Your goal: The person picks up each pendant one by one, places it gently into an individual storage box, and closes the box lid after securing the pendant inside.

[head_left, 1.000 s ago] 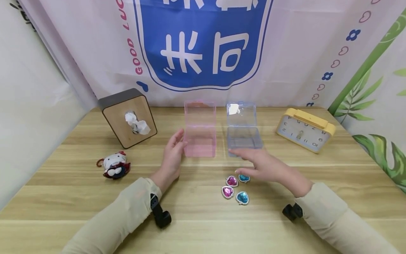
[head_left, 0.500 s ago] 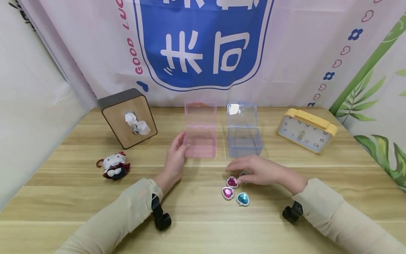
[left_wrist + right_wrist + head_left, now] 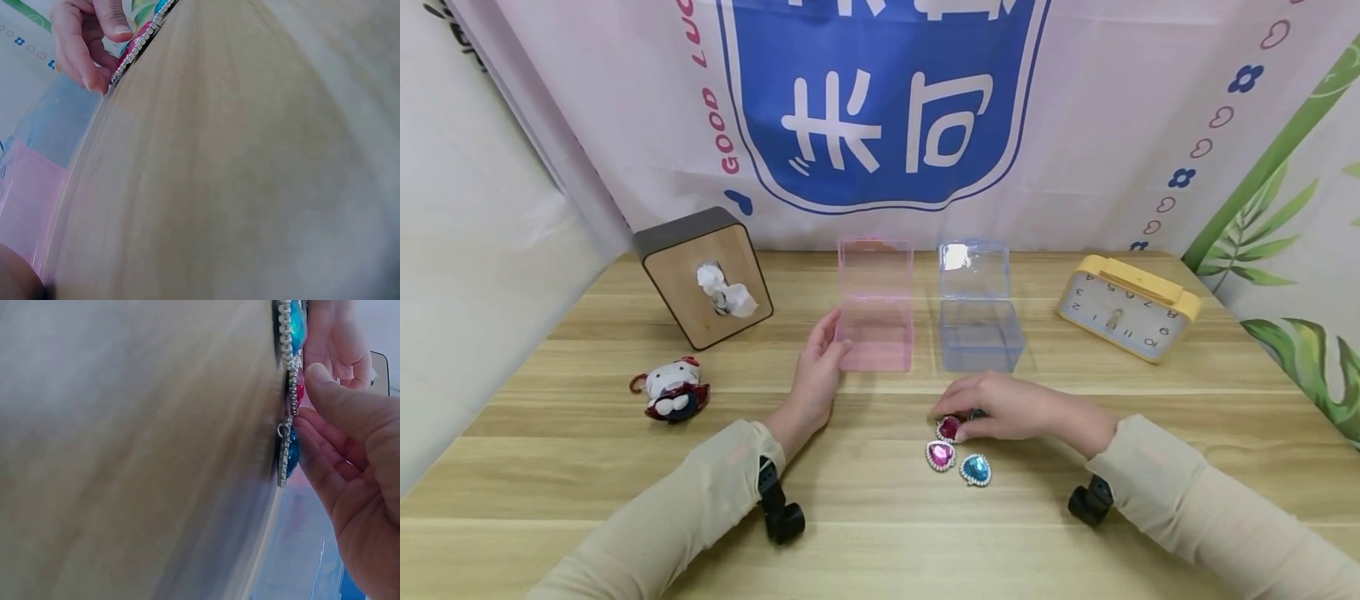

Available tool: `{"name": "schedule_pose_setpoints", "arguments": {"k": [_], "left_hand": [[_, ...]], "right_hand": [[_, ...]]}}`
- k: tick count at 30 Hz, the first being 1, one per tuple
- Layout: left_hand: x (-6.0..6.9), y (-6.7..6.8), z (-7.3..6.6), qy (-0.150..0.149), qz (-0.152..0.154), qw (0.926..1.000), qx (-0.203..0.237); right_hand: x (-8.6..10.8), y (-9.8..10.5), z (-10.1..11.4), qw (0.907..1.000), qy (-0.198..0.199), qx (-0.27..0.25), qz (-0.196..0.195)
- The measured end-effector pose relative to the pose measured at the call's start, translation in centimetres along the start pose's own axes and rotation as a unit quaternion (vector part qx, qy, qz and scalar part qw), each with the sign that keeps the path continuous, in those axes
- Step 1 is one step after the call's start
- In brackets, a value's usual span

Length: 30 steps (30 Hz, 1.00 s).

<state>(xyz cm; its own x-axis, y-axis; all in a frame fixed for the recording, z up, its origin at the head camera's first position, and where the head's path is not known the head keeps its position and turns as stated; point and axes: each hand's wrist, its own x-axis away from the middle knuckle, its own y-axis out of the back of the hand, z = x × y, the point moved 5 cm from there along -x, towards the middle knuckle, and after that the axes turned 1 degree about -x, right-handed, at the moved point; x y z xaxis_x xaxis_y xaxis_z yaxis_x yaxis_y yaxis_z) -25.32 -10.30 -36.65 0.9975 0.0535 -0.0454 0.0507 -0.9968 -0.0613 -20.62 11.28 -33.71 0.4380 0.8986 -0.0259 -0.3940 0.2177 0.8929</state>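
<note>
My left hand (image 3: 815, 375) holds the left front corner of a clear pink plastic box (image 3: 880, 354), thumb at the front and fingers along the side. My right hand (image 3: 1011, 407) pinches the upper pink heart-shaped gem pendant (image 3: 948, 428), still low over the table, thumb and fingers at opposite edges. Below it lies another pink heart pendant (image 3: 940, 455), with a blue heart pendant (image 3: 976, 469) to its right. A second blue pendant (image 3: 292, 453), mostly hidden under the hand in the head view, shows in the right wrist view. A clear blue box (image 3: 981, 346) stands behind; both lids are raised.
A tissue box (image 3: 707, 279) leans at the back left, with a small white and red figure (image 3: 673, 390) in front of it. At the back right stands a yellow clock (image 3: 1127, 308). A printed cloth (image 3: 1075, 125) hangs behind the wooden table (image 3: 880, 550).
My right hand has come down from in front of the blue box to the pendants, and its fingers have closed in on the upper pink one. The left hand has stayed by the pink box.
</note>
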Motion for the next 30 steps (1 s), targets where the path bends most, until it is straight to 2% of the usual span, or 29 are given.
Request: {"name": "schedule_pose_setpoints", "arguments": {"k": [14,22,30], "left_hand": [[0.0,0.1,-0.1,-0.007,0.002,0.9999,-0.008],[0.0,0.2,-0.1,-0.012,0.004,0.9998,-0.016],[0.0,0.0,0.1,-0.013,0.007,0.9998,-0.012]], "right_hand": [[-0.5,0.1,0.6,0.9990,-0.016,0.041,0.004],[-1.1,0.2,0.8,0.9988,-0.047,0.017,-0.001],[-1.2,0.1,0.6,0.9983,-0.057,0.000,-0.012]]}}
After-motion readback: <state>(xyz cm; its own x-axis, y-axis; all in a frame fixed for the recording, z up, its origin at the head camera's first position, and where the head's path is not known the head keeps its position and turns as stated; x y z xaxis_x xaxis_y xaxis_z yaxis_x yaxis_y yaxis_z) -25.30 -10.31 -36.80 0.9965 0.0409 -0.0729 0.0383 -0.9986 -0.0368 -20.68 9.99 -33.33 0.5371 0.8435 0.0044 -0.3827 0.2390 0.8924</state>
